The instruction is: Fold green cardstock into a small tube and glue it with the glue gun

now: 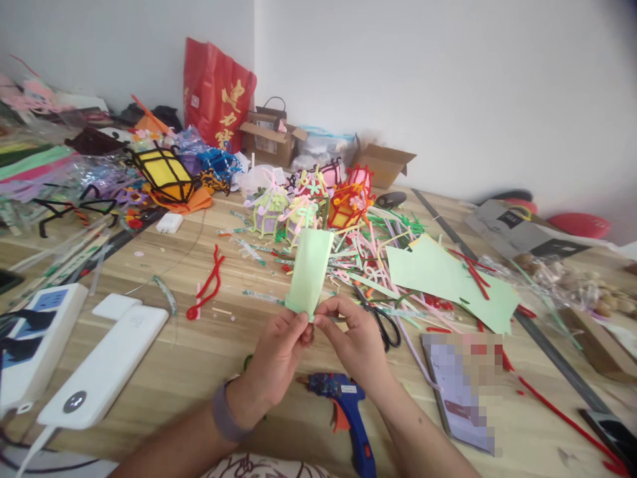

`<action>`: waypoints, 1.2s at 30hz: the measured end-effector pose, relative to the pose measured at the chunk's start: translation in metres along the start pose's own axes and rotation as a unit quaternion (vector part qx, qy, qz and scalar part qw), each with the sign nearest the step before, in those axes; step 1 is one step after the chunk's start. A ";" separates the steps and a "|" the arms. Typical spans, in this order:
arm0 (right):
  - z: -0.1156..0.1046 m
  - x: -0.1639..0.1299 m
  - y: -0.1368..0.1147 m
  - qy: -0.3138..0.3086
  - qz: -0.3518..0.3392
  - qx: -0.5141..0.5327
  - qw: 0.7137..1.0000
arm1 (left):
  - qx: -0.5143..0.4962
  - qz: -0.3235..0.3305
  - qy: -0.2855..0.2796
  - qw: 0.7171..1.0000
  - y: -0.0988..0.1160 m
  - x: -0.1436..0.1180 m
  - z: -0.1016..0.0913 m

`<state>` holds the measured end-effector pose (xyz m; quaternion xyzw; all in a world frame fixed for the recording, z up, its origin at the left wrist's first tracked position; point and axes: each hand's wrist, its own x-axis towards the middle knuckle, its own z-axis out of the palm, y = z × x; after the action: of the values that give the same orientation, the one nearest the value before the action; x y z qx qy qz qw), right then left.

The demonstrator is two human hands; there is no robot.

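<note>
Both the left hand [279, 352] and the right hand [351, 338] pinch the bottom edge of a folded green paper [309, 269], which stands up above them over the desk [199, 352], beyond a blue glue gun [348, 408].

My wooden table [209, 345] fills the frame, with a blue glue gun [348, 411] lying at the bottom centre, black scissors [381, 322] just right of centre and a phone [462, 392] at the lower right. At the lower left lie a white power bank [107, 372] and a white power strip [37, 335], with a bent red pipe cleaner [206, 285] above them. Green paper sheets [448, 279] lie right of centre, a heap of coloured pipe cleaners [368, 245] in the middle, and cardboard boxes [271, 139] along the top by the wall.
</note>
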<state>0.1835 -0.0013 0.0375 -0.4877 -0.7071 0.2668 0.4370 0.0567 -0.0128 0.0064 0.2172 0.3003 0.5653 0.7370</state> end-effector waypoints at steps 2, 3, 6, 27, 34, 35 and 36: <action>0.001 -0.001 0.001 0.004 -0.003 -0.004 1.000 | 0.001 0.006 0.000 1.000 -0.001 0.000 0.000; 0.002 -0.001 0.001 0.007 -0.005 -0.005 1.000 | 0.001 0.007 0.001 1.000 -0.001 0.000 0.000; 0.005 -0.002 0.004 0.008 -0.007 -0.005 1.000 | -0.002 0.006 0.007 1.000 -0.001 0.001 0.000; 0.007 -0.011 0.007 0.041 -0.258 -0.288 0.921 | -0.199 -0.068 0.071 0.975 0.011 0.006 -0.002; 0.005 -0.011 0.008 0.003 -0.273 -0.328 0.904 | -0.226 -0.126 0.070 0.963 0.016 0.008 -0.003; 0.005 -0.010 0.008 -0.001 -0.276 -0.332 0.902 | -0.222 -0.131 0.074 0.963 0.016 0.008 -0.004; 0.005 -0.009 0.008 -0.005 -0.278 -0.334 0.901 | -0.218 -0.135 0.079 0.963 0.017 0.008 -0.004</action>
<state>0.1845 -0.0061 0.0256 -0.3874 -0.8636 -0.1147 0.3015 0.0437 -0.0005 0.0129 -0.0364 0.2539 0.5275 0.8099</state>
